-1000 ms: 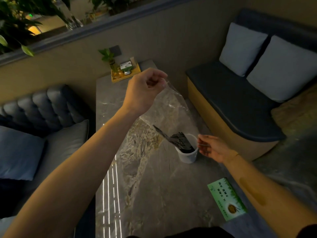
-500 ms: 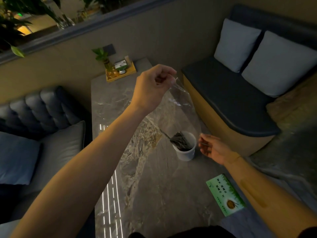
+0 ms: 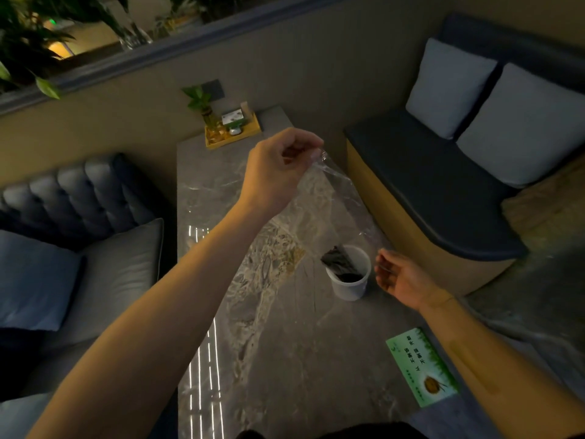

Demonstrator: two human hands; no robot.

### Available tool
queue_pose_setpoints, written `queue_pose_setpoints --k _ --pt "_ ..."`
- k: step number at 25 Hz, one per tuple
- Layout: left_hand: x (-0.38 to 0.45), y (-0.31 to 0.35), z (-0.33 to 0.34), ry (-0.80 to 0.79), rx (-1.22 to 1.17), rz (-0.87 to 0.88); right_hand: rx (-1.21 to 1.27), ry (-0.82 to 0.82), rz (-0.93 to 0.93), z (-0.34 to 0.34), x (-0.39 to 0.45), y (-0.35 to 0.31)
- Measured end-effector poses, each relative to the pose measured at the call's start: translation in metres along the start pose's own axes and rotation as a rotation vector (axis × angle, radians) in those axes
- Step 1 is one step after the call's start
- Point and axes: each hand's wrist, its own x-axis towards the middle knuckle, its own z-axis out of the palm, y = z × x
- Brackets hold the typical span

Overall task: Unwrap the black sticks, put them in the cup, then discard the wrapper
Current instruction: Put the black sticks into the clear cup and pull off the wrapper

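Head cam: left hand (image 3: 278,167) was raised over the table (image 3: 285,359), fingers pinched shut on top of clear wrapper (image 3: 335,201). Wrapper hung w/ lower end at white cup (image 3: 349,285); black sticks (image 3: 340,264) leaned inside cup. Right hand (image 3: 400,278) sat beside cup, palm up, fingers loosely curled on wrapper's lower edge.

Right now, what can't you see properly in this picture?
Head view only:
- How many black sticks: the dim light blurs them into one clump.
- Bottom of the cup: the sticks hide it.
- Words on the green card: too small.
- Whether the right hand touches the clear wrapper: too see-through.
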Motion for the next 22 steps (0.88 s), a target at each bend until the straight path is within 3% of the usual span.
queue_pose_setpoints --k 8,22 --pt "0.004 -0.004 -0.042 0.099 0.014 0.033 -0.056 -0.086 -0.046 0.021 -0.007 -0.009" --pt "-0.177 -0.120 -0.177 0.646 -0.072 -0.469 -0.535 -0.202 -0.388 0.148 -0.012 0.015"
